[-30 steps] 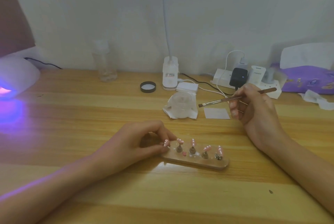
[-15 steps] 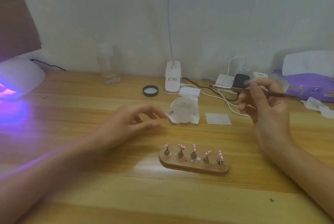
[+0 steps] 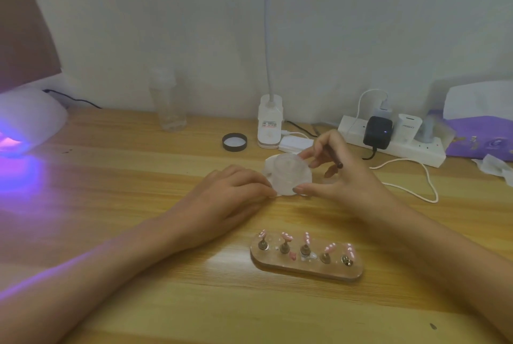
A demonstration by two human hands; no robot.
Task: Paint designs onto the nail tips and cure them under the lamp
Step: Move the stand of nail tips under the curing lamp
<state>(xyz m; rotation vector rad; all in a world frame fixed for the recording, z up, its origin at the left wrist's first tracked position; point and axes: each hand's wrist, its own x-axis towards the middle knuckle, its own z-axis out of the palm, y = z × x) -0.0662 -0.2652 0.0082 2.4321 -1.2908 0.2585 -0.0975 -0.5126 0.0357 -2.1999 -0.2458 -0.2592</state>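
Note:
A wooden holder (image 3: 305, 267) stands near the table's front with several pink nail tips (image 3: 306, 238) on metal pegs. Behind it a small clear jar (image 3: 288, 171) sits on a white wipe. My left hand (image 3: 236, 196) rests on the table and touches the wipe's left edge with its fingertips. My right hand (image 3: 341, 177) reaches round the jar, thumb at its front and fingers at its back, while the dark brush (image 3: 331, 156) stays tucked between its fingers. The white curing lamp (image 3: 25, 124) glows purple at the far left.
A black jar lid (image 3: 234, 142), a clear bottle (image 3: 168, 105) and a white desk lamp base (image 3: 269, 123) stand at the back. A power strip (image 3: 394, 139) with plugs and a looping white cable (image 3: 410, 188) lie at the right, beside a purple tissue pack (image 3: 480, 135).
My left hand let go of the holder and moved up to the wipe. My right hand came down and left with the brush to the jar. The camera moved closer.

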